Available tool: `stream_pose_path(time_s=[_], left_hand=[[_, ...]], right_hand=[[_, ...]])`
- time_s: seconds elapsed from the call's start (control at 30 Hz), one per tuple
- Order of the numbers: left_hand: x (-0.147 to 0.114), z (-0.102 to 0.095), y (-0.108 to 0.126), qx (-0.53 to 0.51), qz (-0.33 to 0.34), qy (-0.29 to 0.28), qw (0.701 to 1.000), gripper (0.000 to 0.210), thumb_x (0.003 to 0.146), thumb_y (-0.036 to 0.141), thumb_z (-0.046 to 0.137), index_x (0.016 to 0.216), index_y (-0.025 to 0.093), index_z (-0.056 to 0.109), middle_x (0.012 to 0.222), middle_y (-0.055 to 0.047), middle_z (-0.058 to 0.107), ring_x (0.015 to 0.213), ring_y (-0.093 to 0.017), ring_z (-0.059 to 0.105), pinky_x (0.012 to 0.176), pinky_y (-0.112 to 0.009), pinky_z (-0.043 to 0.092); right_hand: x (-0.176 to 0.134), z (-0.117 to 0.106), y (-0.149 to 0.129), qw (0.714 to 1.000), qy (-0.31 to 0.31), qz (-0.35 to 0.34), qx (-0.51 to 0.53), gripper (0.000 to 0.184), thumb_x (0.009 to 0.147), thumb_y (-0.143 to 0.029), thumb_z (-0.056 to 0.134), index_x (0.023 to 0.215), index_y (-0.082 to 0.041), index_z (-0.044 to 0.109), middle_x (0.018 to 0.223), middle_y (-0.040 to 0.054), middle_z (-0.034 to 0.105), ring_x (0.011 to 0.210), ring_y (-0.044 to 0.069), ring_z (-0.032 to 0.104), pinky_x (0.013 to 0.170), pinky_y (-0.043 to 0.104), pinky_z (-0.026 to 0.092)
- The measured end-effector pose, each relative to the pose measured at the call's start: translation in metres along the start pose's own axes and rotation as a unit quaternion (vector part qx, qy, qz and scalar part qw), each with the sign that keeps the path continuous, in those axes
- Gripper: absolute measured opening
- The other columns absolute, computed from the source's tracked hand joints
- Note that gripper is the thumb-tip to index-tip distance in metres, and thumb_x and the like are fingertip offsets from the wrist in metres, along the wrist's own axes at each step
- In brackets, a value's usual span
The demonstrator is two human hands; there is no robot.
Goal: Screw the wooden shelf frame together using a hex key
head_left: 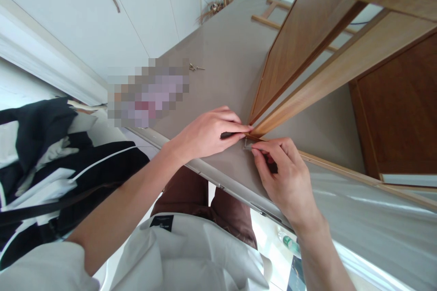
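A wooden frame (317, 86) with panels stands tilted on the table, its lower corner near the front edge. My left hand (218, 132) is closed there, thumb and forefinger pinching around the end of the frame. Just to the right, my right hand (283, 168) pinches a small L-shaped hex key (248, 147) between thumb and forefinger. The short end of the key points up at the frame's corner, close to my left fingertips. Whether it sits in a screw head cannot be made out.
Several screws (195, 68) lie on the grey table (221, 63), beside a blurred-out patch. A wooden ladder-like piece (266, 20) rests at the back. A dark brown panel (403, 109) is at the right. Dark clothing (102, 168) lies at the left, below the table edge.
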State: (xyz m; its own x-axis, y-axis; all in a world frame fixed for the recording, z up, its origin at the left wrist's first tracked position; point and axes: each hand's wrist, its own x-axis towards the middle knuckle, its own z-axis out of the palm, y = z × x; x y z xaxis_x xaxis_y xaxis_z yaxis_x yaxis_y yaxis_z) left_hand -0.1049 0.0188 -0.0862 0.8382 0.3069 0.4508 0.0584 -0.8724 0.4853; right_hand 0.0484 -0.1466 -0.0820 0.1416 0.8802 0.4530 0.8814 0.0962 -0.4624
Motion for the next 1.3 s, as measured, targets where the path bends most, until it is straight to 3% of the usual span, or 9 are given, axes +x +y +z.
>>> stream_pose_path(time_s=[0.77,1.3], left_hand=[[-0.0003,-0.0001,-0.0008,-0.009,0.001,-0.005,1.000,0.024,0.099,0.024,0.058,0.116,0.025,0.075,0.101,-0.005,0.074,0.096,-0.017,0.064,0.086,-0.031,0.054],[-0.0010,0.0008,-0.0017,-0.005,-0.004,0.000,1.000,0.024,0.099,0.025,0.058,0.115,0.025,0.075,0.100,-0.005,0.074,0.095,-0.017,0.065,0.084,-0.030,0.054]], right_hand=[[0.0063,-0.0030,-0.0084,0.999,-0.012,-0.014,-0.033,0.014,0.097,-0.015,0.057,0.109,-0.017,0.064,0.098,0.0066,0.059,0.087,0.015,0.059,0.080,0.029,0.053],[-0.0015,-0.0035,-0.0012,0.993,0.034,-0.042,-0.109,0.015,0.092,-0.017,0.067,0.107,-0.021,0.068,0.100,0.0080,0.059,0.088,0.020,0.054,0.078,0.035,0.052]])
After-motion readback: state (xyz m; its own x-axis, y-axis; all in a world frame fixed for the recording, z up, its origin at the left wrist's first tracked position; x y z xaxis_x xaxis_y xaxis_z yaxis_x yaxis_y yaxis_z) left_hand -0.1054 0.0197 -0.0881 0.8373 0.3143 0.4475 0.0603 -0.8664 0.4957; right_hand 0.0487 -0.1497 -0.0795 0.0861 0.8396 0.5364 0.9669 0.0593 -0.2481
